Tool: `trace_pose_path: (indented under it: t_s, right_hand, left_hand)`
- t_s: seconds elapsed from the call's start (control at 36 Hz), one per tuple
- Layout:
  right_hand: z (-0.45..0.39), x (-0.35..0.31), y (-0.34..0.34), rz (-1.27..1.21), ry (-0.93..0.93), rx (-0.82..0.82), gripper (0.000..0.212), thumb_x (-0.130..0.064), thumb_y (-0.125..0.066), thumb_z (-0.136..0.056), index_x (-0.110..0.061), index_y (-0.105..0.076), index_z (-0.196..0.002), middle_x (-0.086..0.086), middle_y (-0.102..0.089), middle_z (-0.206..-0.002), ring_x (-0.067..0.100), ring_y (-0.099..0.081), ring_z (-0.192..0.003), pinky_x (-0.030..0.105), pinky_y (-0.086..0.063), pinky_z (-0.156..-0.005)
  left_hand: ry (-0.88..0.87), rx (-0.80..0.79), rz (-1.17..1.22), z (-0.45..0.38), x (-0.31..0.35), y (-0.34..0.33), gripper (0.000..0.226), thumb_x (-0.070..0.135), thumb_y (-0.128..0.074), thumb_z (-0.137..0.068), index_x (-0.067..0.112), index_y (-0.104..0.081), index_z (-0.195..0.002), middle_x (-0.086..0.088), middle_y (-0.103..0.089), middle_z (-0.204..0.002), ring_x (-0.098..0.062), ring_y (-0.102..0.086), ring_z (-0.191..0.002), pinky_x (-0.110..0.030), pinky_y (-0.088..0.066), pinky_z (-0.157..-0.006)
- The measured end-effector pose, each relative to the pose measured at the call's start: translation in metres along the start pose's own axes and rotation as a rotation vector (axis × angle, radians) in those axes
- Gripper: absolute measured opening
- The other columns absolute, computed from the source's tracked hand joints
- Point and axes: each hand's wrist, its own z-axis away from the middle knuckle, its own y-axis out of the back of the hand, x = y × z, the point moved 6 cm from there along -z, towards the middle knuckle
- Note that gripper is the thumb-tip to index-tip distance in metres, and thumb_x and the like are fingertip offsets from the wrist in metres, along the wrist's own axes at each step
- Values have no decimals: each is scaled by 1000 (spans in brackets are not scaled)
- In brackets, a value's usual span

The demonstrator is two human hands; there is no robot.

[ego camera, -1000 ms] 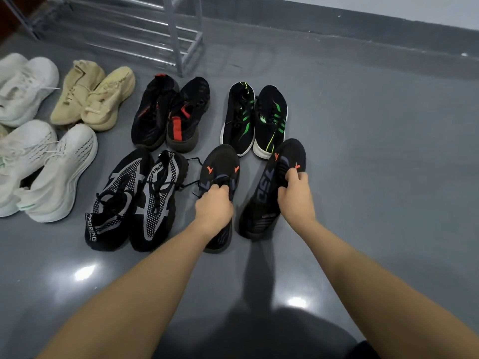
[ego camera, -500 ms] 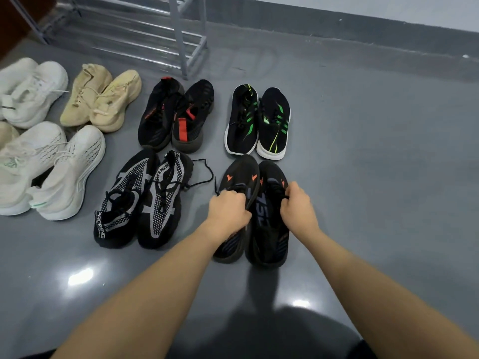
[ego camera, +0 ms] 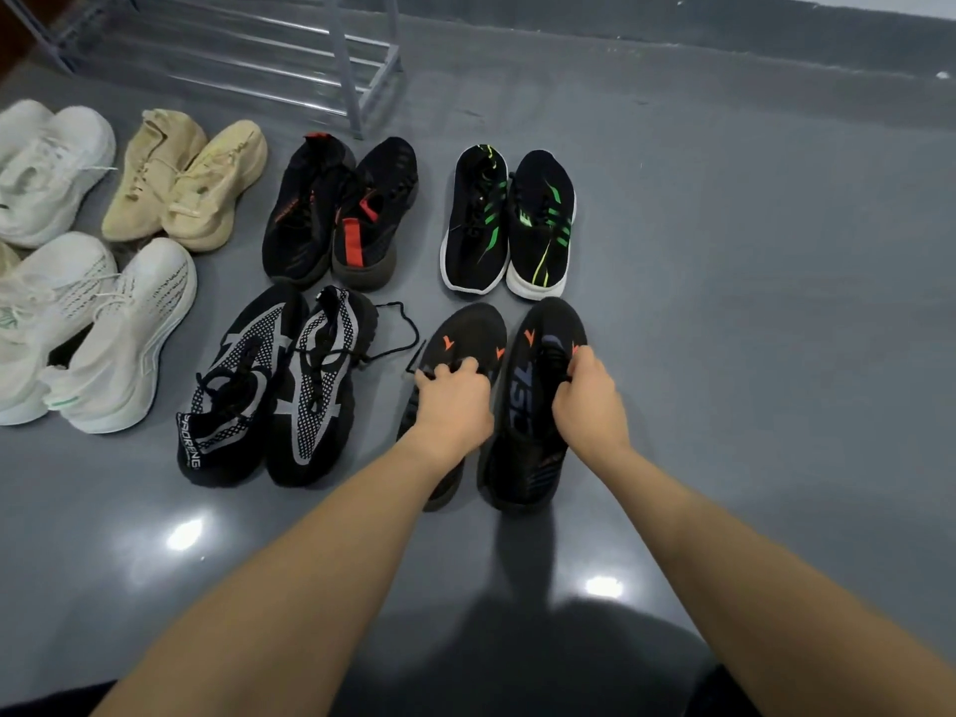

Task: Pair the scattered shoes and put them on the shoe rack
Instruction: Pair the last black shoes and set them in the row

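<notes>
While both arms reach fwd over the grey floor (ego camera: pixel 750 302), each hand grips one shoe of a black pair w/ orange marks. Left hand (ego camera: pixel 452 406) has its fingers curled round the lace area of the left shoe (ego camera: pixel 468 333); right hand (ego camera: pixel 589 403) has its fingers curled into the opening of the right shoe (ego camera: pixel 538 406), which is tilted so its side w/ grey lettering shows. Both shoes sit side by side, nearly touching, toes pointing away.

Just beyond them: black pair w/ green stripes (ego camera: pixel 509 225). To the left: black-and-grey mesh pair (ego camera: pixel 274 385), one lace trailing toward the held pair. Further back: black pair w/ red tabs (ego camera: pixel 339 214), tan pair (ego camera: pixel 186 186), white shoes (ego camera: pixel 77 302) at the left edge. Metal shoe rack (ego camera: pixel 357 59) stands at the far side, near the wall.
</notes>
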Motion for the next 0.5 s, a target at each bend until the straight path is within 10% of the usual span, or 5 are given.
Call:
trace_pose_path:
  t_s: [0.36,0.5]
  right_hand:
    - [-3,3,-7,-99,87,-47,22,10,-33,-75,-13,-31,-75,7,-43,-73,28,-37,-67,37,-34,-59]
    - [1,4,-13,184,79,-141,17,-1,-39,-86,-9,-42,-100,8,-49,-100,32,-50,-85,34,-35,-64]
  left_hand:
    - [43,51,231,-2,-6,-12,29,34,-47,-96,14,-58,-114,0,-48,-127,-29,-37,-119,-44,-44,-87]
    - [54,53,203,-2,-6,-9,29,33,-47,-95,12,-58,-113,-4,-47,-122,-30,-39,-118,-46,-44,-89]
